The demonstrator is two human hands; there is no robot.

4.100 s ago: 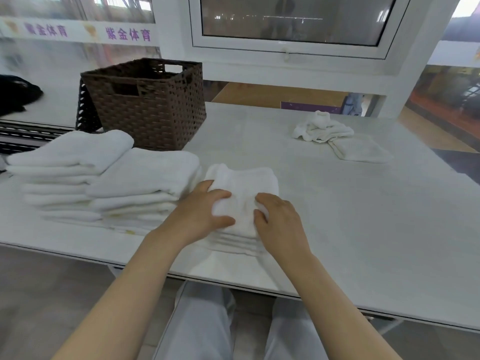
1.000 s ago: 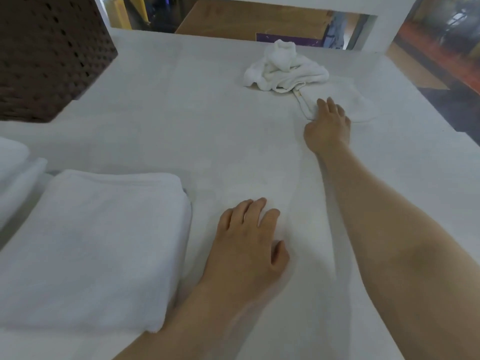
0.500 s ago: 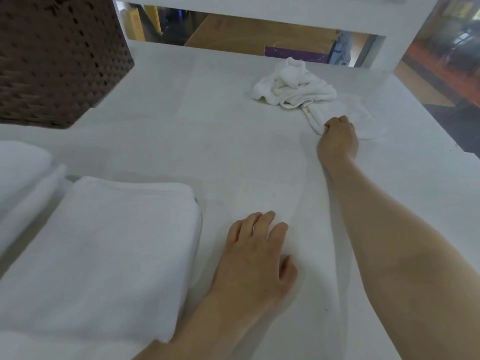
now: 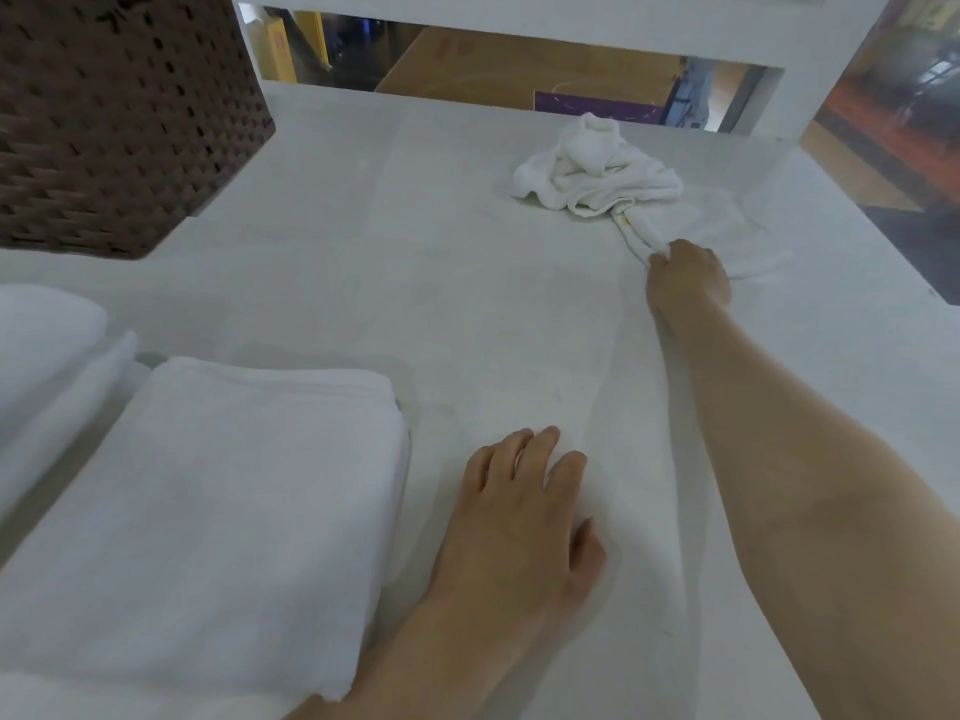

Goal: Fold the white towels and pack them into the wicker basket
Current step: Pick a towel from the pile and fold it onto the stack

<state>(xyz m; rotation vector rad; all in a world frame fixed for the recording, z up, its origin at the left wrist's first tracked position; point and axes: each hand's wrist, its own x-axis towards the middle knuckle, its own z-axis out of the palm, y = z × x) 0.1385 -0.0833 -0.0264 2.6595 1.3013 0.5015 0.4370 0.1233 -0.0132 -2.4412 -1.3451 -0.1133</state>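
Note:
My right hand (image 4: 688, 275) reaches far across the table and grips the near edge of a flat white towel (image 4: 727, 236). Just behind it lies a crumpled white towel (image 4: 592, 168). My left hand (image 4: 524, 506) rests flat on the table, fingers loosely spread, holding nothing. Folded white towels (image 4: 218, 511) are stacked at the near left, with another stack (image 4: 47, 345) further left. The dark brown wicker basket (image 4: 119, 122) stands at the far left; its inside is out of view.
The white table (image 4: 415, 262) ends at its far edge below a white window frame (image 4: 519, 23). Its right edge runs near the flat towel. Bare tabletop lies between the basket, the stacks and the loose towels.
My right hand closed on the flat towel's edge and has drawn it slightly toward me. The left hand stays flat on the table. Earlier, both hands were pressing a folded towel.

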